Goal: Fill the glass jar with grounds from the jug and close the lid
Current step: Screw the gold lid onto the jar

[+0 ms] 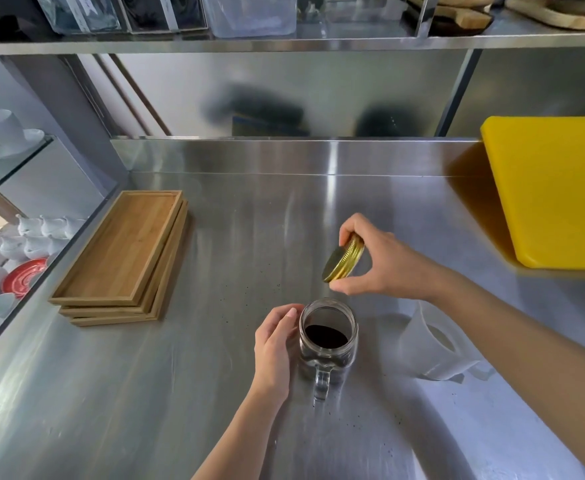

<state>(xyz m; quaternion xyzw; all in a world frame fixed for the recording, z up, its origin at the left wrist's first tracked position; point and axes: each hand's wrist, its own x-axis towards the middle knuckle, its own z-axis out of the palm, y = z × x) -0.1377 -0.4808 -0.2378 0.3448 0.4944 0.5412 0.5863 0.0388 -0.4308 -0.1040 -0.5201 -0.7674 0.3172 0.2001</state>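
Observation:
A glass jar (329,355) with a handle stands open on the steel counter, dark grounds inside it. My left hand (273,348) wraps around the jar's left side. Just above and behind the jar, my right hand (384,265) pinches a gold screw lid (343,259), which is tilted on edge and apart from the jar's mouth. A white translucent jug (433,344) stands to the right of the jar, partly hidden under my right forearm.
A stack of wooden trays (124,254) lies at the left of the steel counter (145,393). A yellow cutting board (554,192) leans at the back right. White cups and a red saucer (24,275) sit on glass shelves at far left. Loose grounds speckle the counter.

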